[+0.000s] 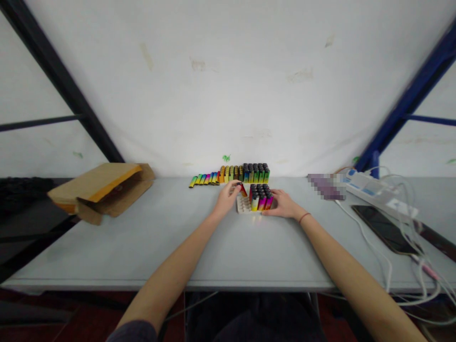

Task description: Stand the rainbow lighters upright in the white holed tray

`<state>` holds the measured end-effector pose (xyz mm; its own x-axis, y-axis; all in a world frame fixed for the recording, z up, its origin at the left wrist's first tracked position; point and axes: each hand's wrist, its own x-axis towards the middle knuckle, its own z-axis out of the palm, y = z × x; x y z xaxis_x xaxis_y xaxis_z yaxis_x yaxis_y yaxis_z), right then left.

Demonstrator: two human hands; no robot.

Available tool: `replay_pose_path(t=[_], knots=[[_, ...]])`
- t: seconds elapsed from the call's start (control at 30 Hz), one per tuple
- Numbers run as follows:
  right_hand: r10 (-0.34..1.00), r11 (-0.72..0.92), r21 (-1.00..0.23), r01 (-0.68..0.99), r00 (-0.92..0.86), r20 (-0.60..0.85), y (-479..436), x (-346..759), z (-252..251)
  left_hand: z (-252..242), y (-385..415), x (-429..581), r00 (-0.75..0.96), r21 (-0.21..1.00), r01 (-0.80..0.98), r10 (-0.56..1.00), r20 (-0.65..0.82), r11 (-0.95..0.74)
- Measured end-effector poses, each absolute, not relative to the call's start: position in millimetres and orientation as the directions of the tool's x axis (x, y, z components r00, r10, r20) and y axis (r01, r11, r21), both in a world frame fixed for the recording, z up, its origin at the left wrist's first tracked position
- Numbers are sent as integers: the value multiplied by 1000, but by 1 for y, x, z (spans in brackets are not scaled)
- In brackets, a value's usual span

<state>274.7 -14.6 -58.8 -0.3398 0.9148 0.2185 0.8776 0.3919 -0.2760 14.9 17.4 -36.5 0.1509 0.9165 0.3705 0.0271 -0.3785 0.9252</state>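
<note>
A white tray sits mid-table, its right part filled with several upright colourful lighters with black tops. My left hand holds one red lighter tilted over the tray's bare left part. My right hand rests on the table against the tray's right side, fingers touching it. Behind the tray, a row of more lighters runs along the wall, upright at the right and leaning flat toward the left.
An open brown cardboard box lies at the table's left. At the right are a white power strip with tangled cables, a dark phone and a blurred purple item. A white wall backs the grey table.
</note>
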Motion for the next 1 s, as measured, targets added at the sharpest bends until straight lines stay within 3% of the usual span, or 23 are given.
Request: replay_pose_path(t=[0.47, 0.63, 0.73, 0.8, 0.9, 1.0], knots=[[923, 366, -254, 895, -313, 226, -18, 272, -62, -34, 10, 16, 198, 899, 139, 901, 386, -416], [923, 364, -241, 900, -315, 220, -19, 273, -62, -34, 13, 13, 309, 819, 198, 828, 469, -538], [926, 363, -239, 901, -320, 202, -19, 272, -60, -31, 28, -5, 242, 741, 343, 817, 524, -577], [929, 357, -242, 902, -316, 193, -20, 272, -59, -29, 42, -26, 112, 696, 513, 844, 525, -502], [931, 350, -253, 902, -306, 198, -21, 271, -59, -33, 61, -61, -58, 570, 787, 891, 451, -237], [930, 352, -261, 899, -304, 208, -22, 270, -59, -42, 73, -86, -138, 453, 891, 929, 343, -35]])
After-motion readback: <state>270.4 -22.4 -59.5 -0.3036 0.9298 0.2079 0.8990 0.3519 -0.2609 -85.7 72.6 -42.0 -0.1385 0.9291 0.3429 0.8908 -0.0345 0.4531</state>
